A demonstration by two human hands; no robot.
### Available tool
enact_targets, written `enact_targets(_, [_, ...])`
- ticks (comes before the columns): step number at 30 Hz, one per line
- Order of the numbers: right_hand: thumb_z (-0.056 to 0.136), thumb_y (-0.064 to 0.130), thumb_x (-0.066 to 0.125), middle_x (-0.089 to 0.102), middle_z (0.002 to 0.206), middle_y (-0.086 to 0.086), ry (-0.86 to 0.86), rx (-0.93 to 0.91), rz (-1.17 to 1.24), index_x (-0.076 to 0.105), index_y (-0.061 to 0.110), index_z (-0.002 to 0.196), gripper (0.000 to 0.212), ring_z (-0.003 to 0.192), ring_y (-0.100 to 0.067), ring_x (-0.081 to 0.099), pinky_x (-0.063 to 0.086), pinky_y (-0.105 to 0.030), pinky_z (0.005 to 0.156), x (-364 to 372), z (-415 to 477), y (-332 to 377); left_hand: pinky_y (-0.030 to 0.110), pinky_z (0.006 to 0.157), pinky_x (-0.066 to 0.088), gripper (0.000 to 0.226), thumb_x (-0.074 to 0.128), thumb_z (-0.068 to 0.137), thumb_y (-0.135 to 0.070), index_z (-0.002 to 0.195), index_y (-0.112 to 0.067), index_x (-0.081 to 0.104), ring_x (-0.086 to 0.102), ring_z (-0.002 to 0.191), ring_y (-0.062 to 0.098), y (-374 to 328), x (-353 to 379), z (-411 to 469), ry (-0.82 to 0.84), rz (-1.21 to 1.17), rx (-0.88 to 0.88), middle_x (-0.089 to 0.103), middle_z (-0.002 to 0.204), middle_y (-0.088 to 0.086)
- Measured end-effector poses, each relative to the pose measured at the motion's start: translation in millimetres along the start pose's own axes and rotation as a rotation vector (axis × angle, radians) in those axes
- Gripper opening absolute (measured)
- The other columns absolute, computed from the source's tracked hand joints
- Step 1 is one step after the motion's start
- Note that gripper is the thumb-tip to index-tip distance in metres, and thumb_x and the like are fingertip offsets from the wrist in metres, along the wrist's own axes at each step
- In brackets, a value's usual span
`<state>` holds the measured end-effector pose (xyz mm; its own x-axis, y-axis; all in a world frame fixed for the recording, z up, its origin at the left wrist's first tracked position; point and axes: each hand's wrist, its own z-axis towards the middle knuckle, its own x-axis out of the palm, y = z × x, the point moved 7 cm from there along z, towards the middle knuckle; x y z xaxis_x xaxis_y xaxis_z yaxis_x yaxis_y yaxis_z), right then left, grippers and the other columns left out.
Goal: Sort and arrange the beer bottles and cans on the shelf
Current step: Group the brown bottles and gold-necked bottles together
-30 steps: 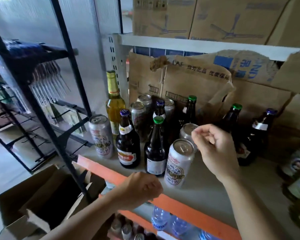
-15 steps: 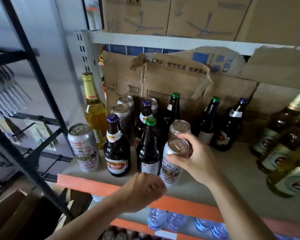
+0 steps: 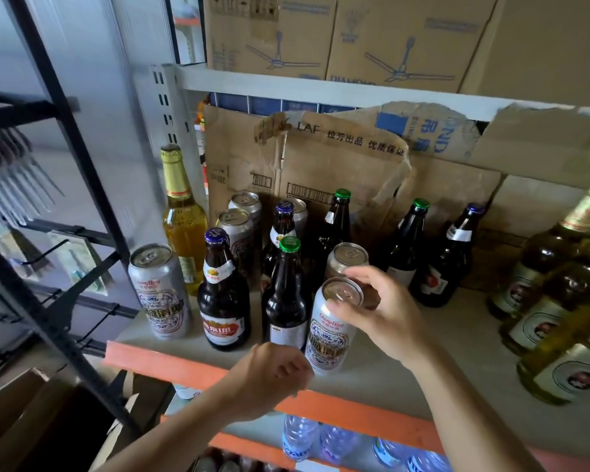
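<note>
My right hand (image 3: 385,315) has its fingers (image 3: 361,272) clamped round the top rim of a white can (image 3: 327,338) at the front of the shelf (image 3: 372,376). The can leans a little (whether its base touches the shelf board I cannot tell; my other hand covers it). It is just beside a green-capped brown bottle (image 3: 286,301), with a second can (image 3: 346,258) right behind. My left hand (image 3: 273,373) hangs before the orange shelf edge (image 3: 184,367), its fingers curled together on nothing. A matching can (image 3: 159,291) stands at the shelf's left end, and green bottles (image 3: 542,267) crowd the right.
</note>
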<state>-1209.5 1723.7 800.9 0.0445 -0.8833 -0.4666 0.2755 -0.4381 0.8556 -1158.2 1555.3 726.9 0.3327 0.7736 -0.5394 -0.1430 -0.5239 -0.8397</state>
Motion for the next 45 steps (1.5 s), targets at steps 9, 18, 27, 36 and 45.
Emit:
enact_targets(9, [0.084,0.020,0.074,0.071,0.091,-0.008,-0.083,-0.024,0.214,0.068,0.010,0.097,0.018,0.078,0.001,0.067,0.049,-0.011,0.067,-18.7,21.1,1.5,0.015,0.057,0.049,0.008,0.059,0.080,-0.019,0.078,-0.021,0.066,0.065,0.062,0.003,20.7,-16.8,-17.0,-0.136,-0.040,-0.156,0.070,0.071,-0.001])
enact_targets(18, [0.078,0.033,0.063,0.072,0.076,-0.002,-0.209,-0.205,0.252,0.069,0.028,0.078,0.007,0.074,-0.019,0.070,0.056,-0.037,0.069,-18.5,24.0,44.5,0.018,0.058,0.051,0.012,0.059,0.088,-0.005,0.084,-0.005,0.070,0.064,0.060,0.004,51.9,-40.2,-43.0,-0.243,-0.084,-0.284,0.071,0.070,0.002])
enact_targets(27, [0.083,0.034,0.060,0.071,0.075,0.003,-0.135,-0.340,0.239,0.065,0.028,0.081,0.008,0.072,-0.017,0.071,0.059,-0.038,0.064,29.8,15.9,103.1,0.026,0.061,0.052,0.015,0.059,0.090,-0.011,0.089,-0.002,0.070,0.063,0.061,0.005,71.2,-63.5,-59.2,-0.294,-0.094,-0.319,0.072,0.077,0.008])
enact_targets(36, [0.082,0.026,0.061,0.072,0.090,0.003,-0.047,-0.258,0.177,0.068,0.015,0.101,0.023,0.084,-0.007,0.070,0.057,-0.020,0.070,74.6,6.2,97.2,0.027,0.060,0.051,0.014,0.060,0.089,-0.014,0.084,-0.004,0.070,0.063,0.061,0.006,97.0,-84.4,-67.1,-0.324,-0.088,-0.358,0.073,0.079,0.010])
enact_targets(45, [0.087,0.037,0.065,0.070,0.089,0.009,0.060,-0.096,0.036,0.061,0.027,0.105,0.022,0.081,0.001,0.064,0.053,-0.026,0.081,141.3,37.9,95.2,0.040,0.067,0.056,0.016,0.061,0.084,-0.019,0.071,-0.016,0.069,0.063,0.063,0.010,107.3,-89.6,-61.6,-0.337,-0.062,-0.355,0.073,0.073,0.007])
